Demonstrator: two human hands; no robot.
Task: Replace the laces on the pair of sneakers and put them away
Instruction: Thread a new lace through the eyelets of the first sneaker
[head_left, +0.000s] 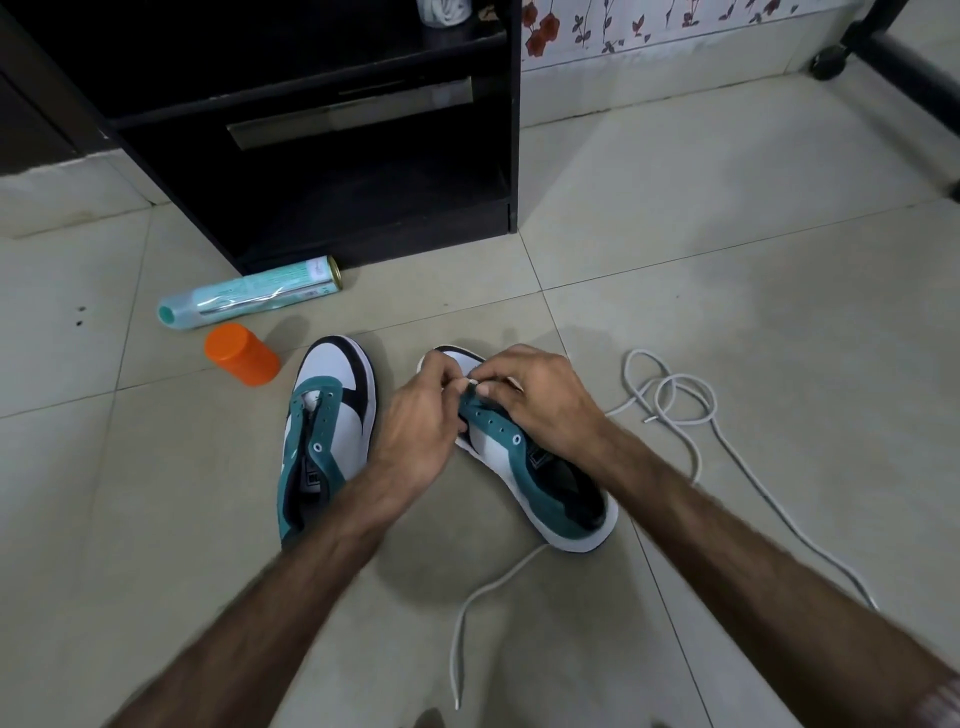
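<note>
Both hands work at the toe-end eyelets of the right sneaker (524, 457) on the floor (727, 260) — the left hand (421, 415) and right hand (540, 400) pinch the white lace (470, 382). Limp, light cord — probably best gripped at its stiff tip.

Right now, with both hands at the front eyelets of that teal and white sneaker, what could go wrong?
1. The loose white lace coiled on the floor beside the teal and white sneaker may knot.
2. The left hand and right hand hide the lace tip, so an eyelet could be skipped.

Left hand (415, 415), right hand (540, 400), fingertips pinched
</note>
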